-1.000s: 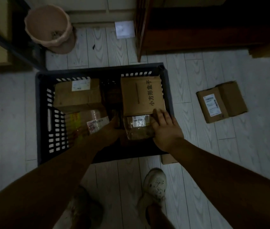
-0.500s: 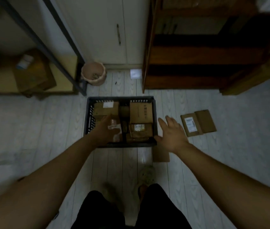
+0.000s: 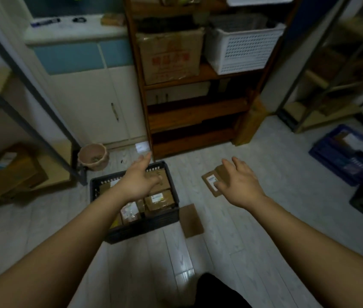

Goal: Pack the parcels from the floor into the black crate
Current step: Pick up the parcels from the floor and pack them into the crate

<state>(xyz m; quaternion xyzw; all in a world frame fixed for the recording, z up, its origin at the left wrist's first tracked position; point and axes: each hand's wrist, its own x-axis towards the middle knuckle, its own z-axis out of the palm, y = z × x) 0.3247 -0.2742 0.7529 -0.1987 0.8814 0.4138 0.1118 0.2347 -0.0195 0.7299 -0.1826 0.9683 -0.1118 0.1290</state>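
Pale plank flooring [image 3: 231, 241] is spread across the room, and a wooden shelf unit [image 3: 189, 116] is stood against the wall beyond both hands. A black crate [image 3: 145, 227] is set on the floor beneath the left hand [image 3: 139, 180], and brown parcels [image 3: 159, 200] are packed inside it with their labels up. A pinkish bin [image 3: 93, 156] is placed to the left of that hand, near the crate's far corner.

The left hand is held over the crate's far half with its fingers stretched forward and loosely spread; nothing is gripped by it. The right hand [image 3: 240, 185] is held out to the right of the crate, palm down, with fingers relaxed and apart, and nothing is grasped.

A flat labelled parcel [image 3: 211, 182] is seen on the floor, partly hidden under the right hand; whether it is touched cannot be told. A flat cardboard piece [image 3: 192, 220] is laid between the two forearms, just beside the crate's right wall.
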